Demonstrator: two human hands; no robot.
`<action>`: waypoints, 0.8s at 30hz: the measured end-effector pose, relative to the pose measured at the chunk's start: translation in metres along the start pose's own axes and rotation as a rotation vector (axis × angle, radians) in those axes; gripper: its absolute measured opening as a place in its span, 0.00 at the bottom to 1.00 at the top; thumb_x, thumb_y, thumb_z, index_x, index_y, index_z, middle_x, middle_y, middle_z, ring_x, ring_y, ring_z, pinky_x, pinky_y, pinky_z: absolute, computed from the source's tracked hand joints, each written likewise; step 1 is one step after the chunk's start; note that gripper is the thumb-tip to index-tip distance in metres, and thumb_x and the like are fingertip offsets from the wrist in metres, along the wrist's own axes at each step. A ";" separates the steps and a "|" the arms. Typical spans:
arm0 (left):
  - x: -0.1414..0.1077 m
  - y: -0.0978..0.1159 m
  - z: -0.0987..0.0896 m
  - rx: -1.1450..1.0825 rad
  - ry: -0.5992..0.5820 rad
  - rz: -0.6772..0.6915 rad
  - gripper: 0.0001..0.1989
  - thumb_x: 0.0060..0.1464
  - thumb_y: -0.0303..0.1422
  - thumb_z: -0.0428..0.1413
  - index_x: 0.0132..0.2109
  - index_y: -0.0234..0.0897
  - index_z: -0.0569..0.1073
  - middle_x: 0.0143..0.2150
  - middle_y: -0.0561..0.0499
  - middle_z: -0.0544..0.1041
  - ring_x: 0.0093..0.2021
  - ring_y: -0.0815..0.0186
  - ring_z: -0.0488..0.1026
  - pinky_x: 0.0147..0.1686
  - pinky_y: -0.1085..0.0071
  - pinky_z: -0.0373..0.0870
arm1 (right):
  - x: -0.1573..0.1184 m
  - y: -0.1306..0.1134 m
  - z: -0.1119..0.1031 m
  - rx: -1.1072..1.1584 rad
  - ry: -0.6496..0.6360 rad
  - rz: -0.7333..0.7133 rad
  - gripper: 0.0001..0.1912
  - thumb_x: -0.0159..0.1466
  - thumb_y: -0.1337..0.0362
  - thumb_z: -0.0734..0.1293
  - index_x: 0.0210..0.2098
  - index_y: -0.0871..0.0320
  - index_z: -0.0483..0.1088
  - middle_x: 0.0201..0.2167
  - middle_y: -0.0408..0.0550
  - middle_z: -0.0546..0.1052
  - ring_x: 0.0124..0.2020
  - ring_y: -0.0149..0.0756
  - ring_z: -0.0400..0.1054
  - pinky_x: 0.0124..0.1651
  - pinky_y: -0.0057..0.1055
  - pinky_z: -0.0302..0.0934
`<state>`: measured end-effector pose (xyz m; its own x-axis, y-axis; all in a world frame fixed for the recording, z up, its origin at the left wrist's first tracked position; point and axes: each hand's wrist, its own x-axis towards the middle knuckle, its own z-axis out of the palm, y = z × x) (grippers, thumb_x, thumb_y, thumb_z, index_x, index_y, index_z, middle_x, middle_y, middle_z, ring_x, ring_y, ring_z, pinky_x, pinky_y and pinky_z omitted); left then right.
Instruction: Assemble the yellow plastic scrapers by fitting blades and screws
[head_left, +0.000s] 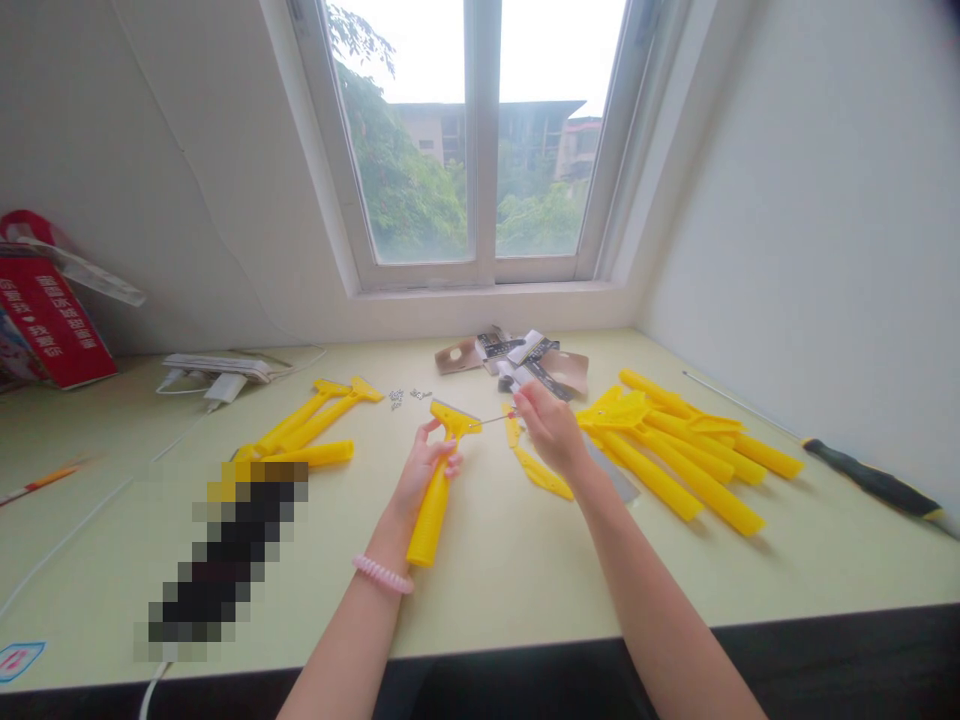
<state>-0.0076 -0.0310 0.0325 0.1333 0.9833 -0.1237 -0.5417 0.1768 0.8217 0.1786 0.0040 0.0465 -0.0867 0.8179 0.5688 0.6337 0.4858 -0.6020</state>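
My left hand [424,470] grips a yellow plastic scraper [433,515] by its ribbed handle, with the scraper's head [455,418] pointing up. My right hand [551,428] pinches a thin metal rod [491,421], and its tip reaches the scraper's head. Whatever the rod's other end joins is hidden by my fingers. Below my right hand, a loose yellow plastic piece [541,474] lies on the desk beside a flat grey metal strip [611,470]. Several tiny metal screws [405,395] lie just beyond my hands.
Several yellow scrapers [675,450] lie heaped at right, and more [307,425] lie at left. Torn packaging cards [517,360] sit against the window wall. A black-handled screwdriver [870,480] lies far right. A pixelated object [225,560] covers the desk's left front.
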 end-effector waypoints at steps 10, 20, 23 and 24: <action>0.001 0.001 -0.002 -0.078 0.013 -0.046 0.26 0.43 0.23 0.54 0.49 0.44 0.57 0.34 0.51 0.67 0.20 0.80 0.60 0.17 0.83 0.56 | 0.005 0.006 0.002 0.168 0.025 -0.058 0.05 0.60 0.62 0.58 0.34 0.56 0.61 0.27 0.45 0.72 0.29 0.35 0.66 0.32 0.30 0.59; 0.003 0.000 -0.004 -0.061 0.018 -0.041 0.25 0.44 0.22 0.53 0.48 0.44 0.55 0.34 0.52 0.67 0.19 0.80 0.60 0.17 0.83 0.56 | -0.001 -0.002 0.000 -0.019 -0.036 -0.016 0.09 0.61 0.57 0.56 0.32 0.56 0.61 0.25 0.44 0.72 0.26 0.34 0.66 0.27 0.27 0.55; 0.003 0.000 -0.005 -0.081 0.026 -0.036 0.26 0.43 0.22 0.54 0.48 0.45 0.55 0.35 0.52 0.67 0.20 0.80 0.60 0.17 0.83 0.56 | 0.000 -0.002 0.000 0.010 -0.073 -0.082 0.06 0.61 0.61 0.56 0.34 0.56 0.60 0.29 0.45 0.72 0.30 0.35 0.67 0.30 0.28 0.57; 0.003 0.001 -0.005 -0.082 0.022 -0.034 0.26 0.43 0.22 0.54 0.48 0.45 0.55 0.35 0.52 0.67 0.20 0.80 0.60 0.17 0.83 0.56 | 0.000 -0.003 0.000 0.005 -0.060 -0.092 0.06 0.61 0.61 0.56 0.34 0.56 0.61 0.28 0.45 0.72 0.30 0.35 0.67 0.30 0.28 0.56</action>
<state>-0.0113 -0.0277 0.0300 0.1347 0.9772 -0.1640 -0.6033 0.2122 0.7687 0.1766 0.0027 0.0477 -0.1904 0.7868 0.5871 0.6170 0.5611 -0.5518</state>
